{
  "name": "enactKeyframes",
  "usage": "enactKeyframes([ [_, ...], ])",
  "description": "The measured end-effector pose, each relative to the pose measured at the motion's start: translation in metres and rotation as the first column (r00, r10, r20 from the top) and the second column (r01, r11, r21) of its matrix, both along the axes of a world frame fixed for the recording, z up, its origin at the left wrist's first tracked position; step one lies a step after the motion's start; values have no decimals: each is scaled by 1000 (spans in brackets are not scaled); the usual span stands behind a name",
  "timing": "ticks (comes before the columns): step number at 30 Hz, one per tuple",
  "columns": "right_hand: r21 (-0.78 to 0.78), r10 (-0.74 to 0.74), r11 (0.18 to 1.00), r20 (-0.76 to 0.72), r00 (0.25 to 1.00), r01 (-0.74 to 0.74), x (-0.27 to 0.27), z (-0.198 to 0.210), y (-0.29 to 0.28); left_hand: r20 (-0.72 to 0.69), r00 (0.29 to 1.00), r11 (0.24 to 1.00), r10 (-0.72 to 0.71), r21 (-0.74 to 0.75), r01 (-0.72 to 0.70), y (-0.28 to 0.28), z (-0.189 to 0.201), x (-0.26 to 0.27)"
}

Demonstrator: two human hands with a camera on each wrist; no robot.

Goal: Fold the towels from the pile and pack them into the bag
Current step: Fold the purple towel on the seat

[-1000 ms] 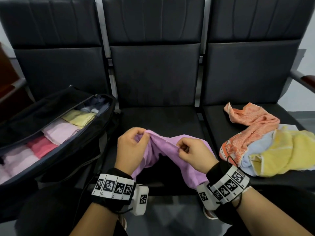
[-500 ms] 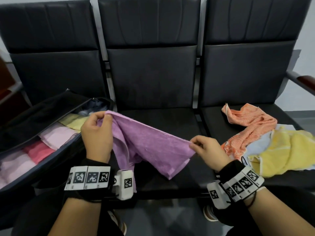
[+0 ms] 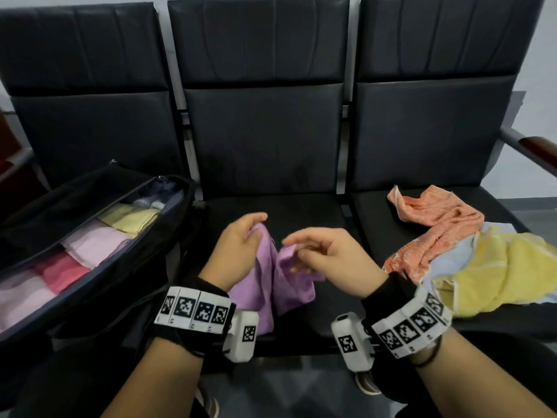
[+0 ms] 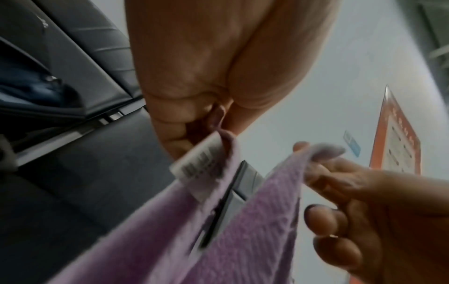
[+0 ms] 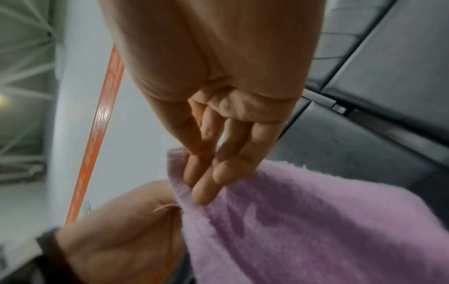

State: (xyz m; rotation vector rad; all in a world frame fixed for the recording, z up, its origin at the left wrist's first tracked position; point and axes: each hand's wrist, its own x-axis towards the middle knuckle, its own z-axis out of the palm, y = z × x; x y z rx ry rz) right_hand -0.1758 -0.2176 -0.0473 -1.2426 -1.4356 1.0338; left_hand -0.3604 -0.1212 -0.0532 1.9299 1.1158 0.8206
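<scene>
A purple towel (image 3: 265,291) hangs doubled over the middle seat, held up by both hands. My left hand (image 3: 256,229) pinches one top corner, the one with a white label (image 4: 196,169), between thumb and fingers. My right hand (image 3: 294,247) pinches the other top corner (image 4: 323,151) close beside it; in the right wrist view its fingers (image 5: 206,173) lie along the towel's edge (image 5: 303,221). The open black bag (image 3: 126,267) on the left seat holds folded yellow, pink and red towels in a row. The pile (image 3: 470,260) of orange, light blue and yellow towels lies on the right seat.
Three black padded seats (image 3: 265,140) joined in a row stand before me, with a wooden armrest (image 3: 539,146) at the far right. The bag's flap (image 3: 69,200) lies open toward the backrest. My shoes (image 3: 366,384) and the floor show below the seat edge.
Half a second ago the towel was stretched wide between my hands. They have come together over the middle seat, bringing the two corners close, and the towel now hangs doubled.
</scene>
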Motion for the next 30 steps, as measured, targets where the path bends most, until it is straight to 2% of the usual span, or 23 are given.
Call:
enactKeyframes([
  [4,17,-45,999,216,975,42,-1,-15,0,87,993,988,75,-140,-62,-9,-23,-13],
  [8,192,-116,980,370,922,46,-13,-17,2,119,983,984,140,-125,-125,-15,-28,-20],
  [13,248,-75,968,386,919,-25,-27,-12,7,172,982,989,74,-142,-50,-26,-14,-21],
  [18,271,-114,963,362,925,12,-33,-14,10,264,964,973,42,-230,21,-33,-1,-25],
  [30,245,-192,965,431,881,90,-37,-16,10,123,971,966,-207,-135,223,-40,11,-34],
])
